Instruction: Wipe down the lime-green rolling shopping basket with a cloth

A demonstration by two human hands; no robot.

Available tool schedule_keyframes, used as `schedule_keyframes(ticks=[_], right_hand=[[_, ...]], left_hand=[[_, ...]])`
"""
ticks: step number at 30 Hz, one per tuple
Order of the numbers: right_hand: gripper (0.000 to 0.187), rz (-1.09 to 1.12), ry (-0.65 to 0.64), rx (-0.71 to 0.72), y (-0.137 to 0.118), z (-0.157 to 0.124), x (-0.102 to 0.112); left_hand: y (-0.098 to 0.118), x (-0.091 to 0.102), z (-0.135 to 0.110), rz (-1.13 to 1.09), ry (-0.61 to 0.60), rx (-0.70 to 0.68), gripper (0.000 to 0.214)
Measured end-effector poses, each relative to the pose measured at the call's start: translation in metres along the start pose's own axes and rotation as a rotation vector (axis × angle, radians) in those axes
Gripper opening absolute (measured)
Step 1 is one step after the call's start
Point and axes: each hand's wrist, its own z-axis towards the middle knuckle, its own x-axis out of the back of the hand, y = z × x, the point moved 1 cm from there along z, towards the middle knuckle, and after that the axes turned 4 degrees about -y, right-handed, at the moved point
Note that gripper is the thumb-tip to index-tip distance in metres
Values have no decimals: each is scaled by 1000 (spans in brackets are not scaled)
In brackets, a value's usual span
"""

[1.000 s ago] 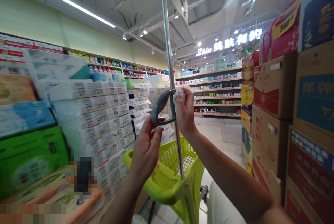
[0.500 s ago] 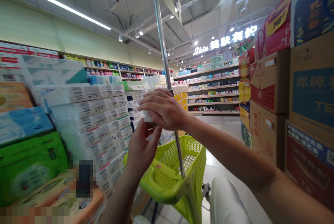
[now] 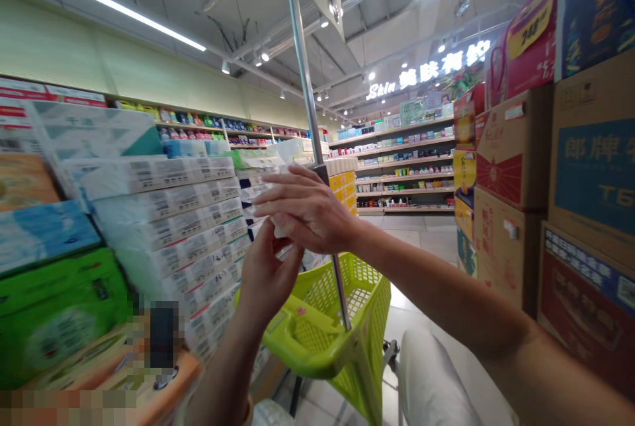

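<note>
Over the top it went: your right hand (image 3: 307, 211), upright a second ago and dabbing at the pole (image 3: 302, 75) beside the grey handle, now lay palm-down with its fingers fanned apart. The wipe (image 3: 278, 229) showed only as a white scrap pressed beneath it. Your left hand (image 3: 265, 277) had stayed below, reaching up from underneath with fingers curled toward the right palm. I couldn't tell whether it was clamped on anything, because the handle, in plain view earlier, was now buried between both hands. So the wiping looked to have shifted off the pole and onto the handle itself. The green cart (image 3: 307, 346) sat just under your hands, with tissue packs (image 3: 169, 214) stacked at left and boxes (image 3: 516, 148) piled at right.
</note>
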Motion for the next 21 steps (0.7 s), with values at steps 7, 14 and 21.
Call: schedule_keyframes(ticks=[7,14,21], right_hand=[[20,-24,-159,77,-9,2,0],[24,-7,-116,-41,27,21,17],[31,-9,55,-155,42,-1,17]], left_hand=[[-1,-2,-2,24,69,-47,38],[-1,-9,-1,-212,9,72,27],[-2,-8,0,-149,56,92,29]])
